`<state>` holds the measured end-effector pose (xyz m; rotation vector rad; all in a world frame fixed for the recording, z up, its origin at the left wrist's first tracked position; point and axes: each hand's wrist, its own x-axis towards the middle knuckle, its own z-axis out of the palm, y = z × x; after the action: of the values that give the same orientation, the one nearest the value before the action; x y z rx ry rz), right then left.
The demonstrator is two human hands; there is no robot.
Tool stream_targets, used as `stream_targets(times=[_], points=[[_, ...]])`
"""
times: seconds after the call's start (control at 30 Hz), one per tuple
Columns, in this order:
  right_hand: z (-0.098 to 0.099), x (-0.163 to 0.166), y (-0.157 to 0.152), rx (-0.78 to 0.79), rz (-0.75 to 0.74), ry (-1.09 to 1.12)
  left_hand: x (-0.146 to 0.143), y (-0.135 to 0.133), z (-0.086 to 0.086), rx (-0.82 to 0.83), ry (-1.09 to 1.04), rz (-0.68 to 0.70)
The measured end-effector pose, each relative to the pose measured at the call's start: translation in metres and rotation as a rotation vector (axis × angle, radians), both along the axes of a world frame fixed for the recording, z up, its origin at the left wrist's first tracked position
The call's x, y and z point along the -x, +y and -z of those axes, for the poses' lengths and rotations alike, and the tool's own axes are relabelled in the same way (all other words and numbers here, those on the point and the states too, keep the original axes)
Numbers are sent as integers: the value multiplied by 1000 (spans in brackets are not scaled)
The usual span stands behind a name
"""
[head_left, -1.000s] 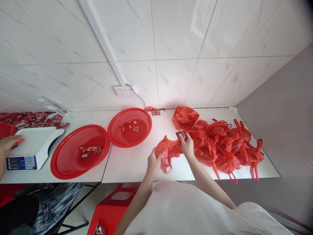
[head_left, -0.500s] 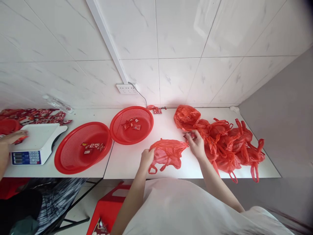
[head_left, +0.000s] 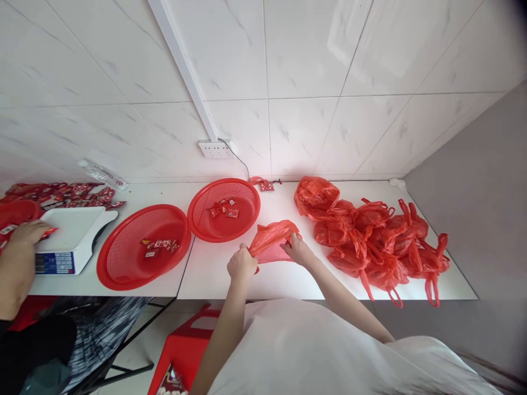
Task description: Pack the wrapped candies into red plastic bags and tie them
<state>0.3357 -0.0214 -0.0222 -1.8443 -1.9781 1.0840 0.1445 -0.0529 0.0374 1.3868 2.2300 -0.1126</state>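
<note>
A thin red plastic bag (head_left: 274,241) is stretched between my two hands above the table. My left hand (head_left: 242,264) is closed around its left edge. On the other side, my right hand (head_left: 300,249) is closed at the bag's right edge. A small dark spot shows at its fingertips, too small to name. To my right lies a heap of filled, tied red plastic bags (head_left: 382,247), with a looser red bag (head_left: 316,197) at the heap's back left.
Left of me stand two red plastic baskets (head_left: 142,213) with small wrapped sweets. Farther left, a co-worker's hand (head_left: 31,233) is over a white scale (head_left: 74,227). Red packets (head_left: 74,193) and a clear bottle (head_left: 102,174) lie behind. A power strip (head_left: 216,148) hangs on the wall.
My right hand has moved left from beside the heap, where it held a small dark packet, to the bag's edge. The bag is now pulled taut. The co-worker's hand has shifted on the scale.
</note>
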Motion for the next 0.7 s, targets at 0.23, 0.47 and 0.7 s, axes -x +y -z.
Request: stream_targets(times=[0.23, 0.47, 0.7], points=[[-7, -39, 5, 101, -184, -357, 41, 5, 1, 91, 47, -27], [-5, -51, 9, 68, -250, -368, 13, -7, -14, -220, -186, 364], [-8, -32, 0, 76, -442, -290, -57, -9, 39, -77, -556, 447]])
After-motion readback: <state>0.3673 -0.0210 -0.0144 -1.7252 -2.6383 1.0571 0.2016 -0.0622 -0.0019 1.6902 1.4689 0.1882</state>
